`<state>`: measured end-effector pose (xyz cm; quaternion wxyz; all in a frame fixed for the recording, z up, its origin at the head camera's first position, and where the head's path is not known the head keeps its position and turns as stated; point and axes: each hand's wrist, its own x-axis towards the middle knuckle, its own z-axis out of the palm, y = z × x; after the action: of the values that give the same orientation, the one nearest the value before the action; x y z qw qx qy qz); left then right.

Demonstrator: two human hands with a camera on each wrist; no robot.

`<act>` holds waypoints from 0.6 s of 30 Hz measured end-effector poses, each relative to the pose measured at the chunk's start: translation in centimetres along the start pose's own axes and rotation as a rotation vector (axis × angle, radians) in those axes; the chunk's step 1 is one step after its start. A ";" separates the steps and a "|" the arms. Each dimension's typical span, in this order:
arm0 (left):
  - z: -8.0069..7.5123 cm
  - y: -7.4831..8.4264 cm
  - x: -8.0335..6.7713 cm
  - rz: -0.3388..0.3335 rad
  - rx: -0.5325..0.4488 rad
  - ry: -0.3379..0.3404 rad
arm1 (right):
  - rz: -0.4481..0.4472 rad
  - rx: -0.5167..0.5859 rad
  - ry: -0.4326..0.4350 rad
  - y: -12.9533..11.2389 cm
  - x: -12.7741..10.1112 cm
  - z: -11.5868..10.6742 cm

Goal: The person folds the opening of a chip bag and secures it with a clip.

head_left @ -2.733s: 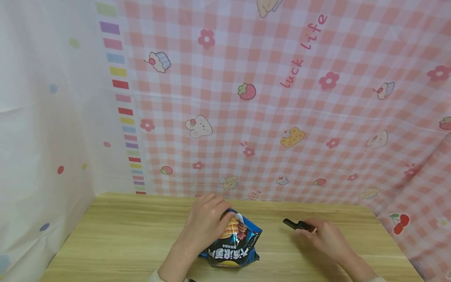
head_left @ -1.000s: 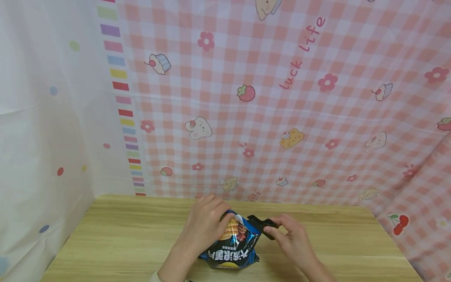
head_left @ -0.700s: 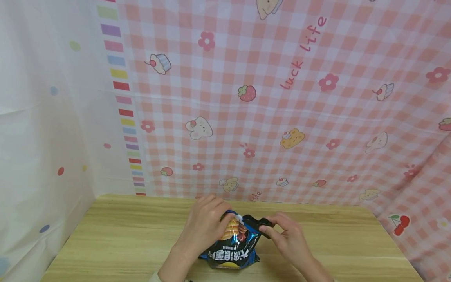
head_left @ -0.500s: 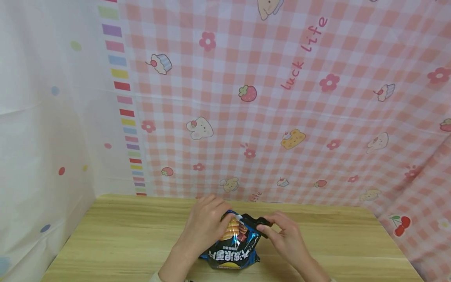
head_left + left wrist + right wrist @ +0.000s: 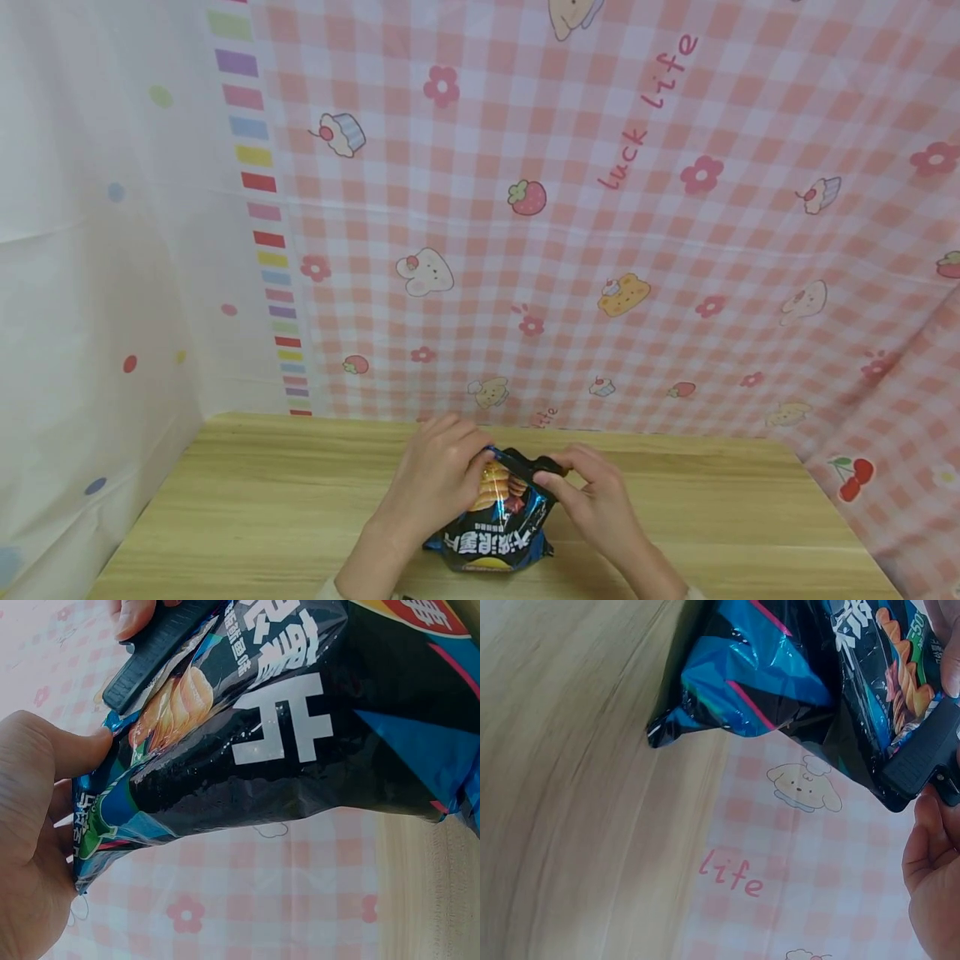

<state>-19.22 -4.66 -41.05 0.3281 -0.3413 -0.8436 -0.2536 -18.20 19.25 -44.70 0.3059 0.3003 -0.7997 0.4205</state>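
Note:
A black and blue potato chip bag (image 5: pixel 491 529) stands on the wooden table, its printing upside down in the head view. My left hand (image 5: pixel 441 471) grips its far left corner; the left wrist view shows the thumb (image 5: pixel 79 750) pressed on the film with fingers behind. In my right hand (image 5: pixel 596 496), a black bag clip (image 5: pixel 525 465) is pinched between thumb and fingers. The clip lies along the bag's top edge, its far end right by my left thumb. In the right wrist view, the clip (image 5: pixel 922 746) overlaps the bag's top corner.
The light wooden table (image 5: pixel 262 500) extends to both sides of the bag. Behind it hangs a pink checked cloth (image 5: pixel 480 250) with cartoon prints, and a white cloth (image 5: pixel 97 292) hangs at the left.
My right hand has carried the clip leftward from the table's right side to the bag's top edge, then further along it toward my left hand. The left hand and bag have hardly moved.

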 end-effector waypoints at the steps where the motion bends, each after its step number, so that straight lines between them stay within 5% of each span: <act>1: 0.0 0.0 0.0 0.000 0.000 0.004 | 0.000 0.000 0.000 -0.1 0.1 0.1; 18: -0.1 -0.1 0.1 0.006 0.004 0.008 | 0.010 0.026 -0.003 -0.2 0.7 0.9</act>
<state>-19.26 -4.72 -40.96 0.3328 -0.3420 -0.8418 -0.2521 -18.74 18.23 -44.53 0.2989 0.3008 -0.7961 0.4318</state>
